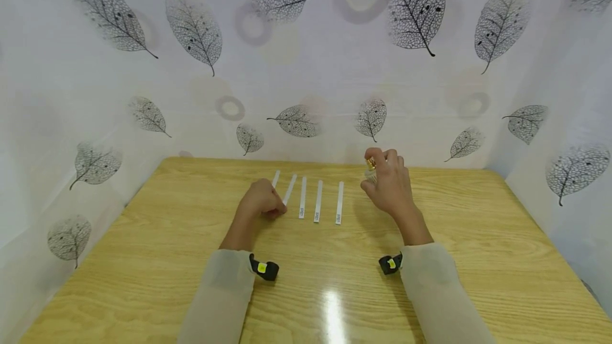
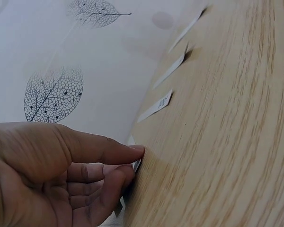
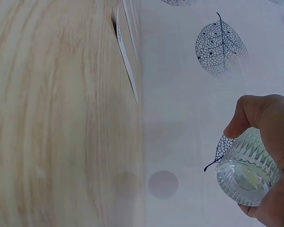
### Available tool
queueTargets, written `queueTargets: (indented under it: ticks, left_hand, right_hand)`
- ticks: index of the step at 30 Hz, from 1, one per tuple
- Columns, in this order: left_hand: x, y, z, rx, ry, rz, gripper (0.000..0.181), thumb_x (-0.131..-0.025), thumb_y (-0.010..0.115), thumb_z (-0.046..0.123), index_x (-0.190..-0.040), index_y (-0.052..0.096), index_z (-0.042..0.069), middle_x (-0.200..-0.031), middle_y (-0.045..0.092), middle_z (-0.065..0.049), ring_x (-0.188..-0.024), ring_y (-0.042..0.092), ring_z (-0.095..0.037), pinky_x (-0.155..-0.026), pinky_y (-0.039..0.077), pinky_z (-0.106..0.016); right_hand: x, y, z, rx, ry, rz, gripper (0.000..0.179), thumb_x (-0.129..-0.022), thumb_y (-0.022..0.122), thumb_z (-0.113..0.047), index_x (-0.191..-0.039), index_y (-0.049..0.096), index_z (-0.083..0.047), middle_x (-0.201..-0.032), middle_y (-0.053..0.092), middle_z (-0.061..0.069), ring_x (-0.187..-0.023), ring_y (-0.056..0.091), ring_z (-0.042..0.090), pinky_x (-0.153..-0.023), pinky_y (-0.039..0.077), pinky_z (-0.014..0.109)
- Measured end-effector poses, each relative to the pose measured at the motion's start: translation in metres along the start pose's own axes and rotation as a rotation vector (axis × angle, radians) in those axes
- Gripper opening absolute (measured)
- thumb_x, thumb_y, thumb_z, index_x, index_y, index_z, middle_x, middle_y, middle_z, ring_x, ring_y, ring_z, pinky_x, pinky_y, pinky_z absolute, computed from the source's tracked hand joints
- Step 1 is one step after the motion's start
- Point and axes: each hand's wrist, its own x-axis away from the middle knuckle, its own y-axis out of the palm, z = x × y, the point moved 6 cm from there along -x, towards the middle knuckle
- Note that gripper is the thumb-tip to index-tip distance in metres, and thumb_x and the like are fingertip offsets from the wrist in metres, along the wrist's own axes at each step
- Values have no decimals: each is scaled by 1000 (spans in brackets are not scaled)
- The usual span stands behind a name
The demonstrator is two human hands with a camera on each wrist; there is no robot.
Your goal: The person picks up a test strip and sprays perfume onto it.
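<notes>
My left hand [image 1: 260, 199] pinches the near end of a white paper test strip [image 1: 289, 189] between thumb and finger, low at the tabletop. Another strip [image 1: 275, 178] sticks out behind that hand, its lower part hidden. To the right lie 3 more test strips [image 1: 318, 200] with small dark print at their near ends. My right hand [image 1: 393, 187] holds a ribbed clear glass perfume bottle [image 3: 248, 172] up off the table, its index finger on the gold spray top [image 1: 370, 163]. In the right wrist view the bottle's base faces the camera.
A wood-grain table [image 1: 306, 269] lies under both hands. Behind it and at the sides hangs a pale curtain [image 1: 325, 78] printed with dark leaves. Black camera bands [image 1: 265, 269] are worn at the wrists, by the light sleeves [image 1: 217, 296].
</notes>
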Motion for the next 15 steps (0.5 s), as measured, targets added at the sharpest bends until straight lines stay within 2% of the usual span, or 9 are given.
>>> queueTargets:
  ticks: [7, 15]
  left_hand:
    - [0, -2, -2, 72, -12, 45, 15, -77, 89, 8, -77, 77, 0, -64, 71, -7, -56, 66, -16, -58, 55, -26]
    - [-5, 0, -6, 138, -29, 34, 12, -76, 87, 3, -79, 77, -3, -64, 71, -8, -54, 67, -15, -57, 57, -27]
  right_hand:
    - [1, 1, 1, -6, -10, -15, 56, -81, 73, -7, -126, 43, -20, -112, 49, 23, -91, 47, 39, -67, 39, 50]
    - [0, 1, 2, -13, 0, -32, 57, -81, 75, -7, -126, 43, -20, -113, 48, 22, -92, 47, 39, -67, 39, 49]
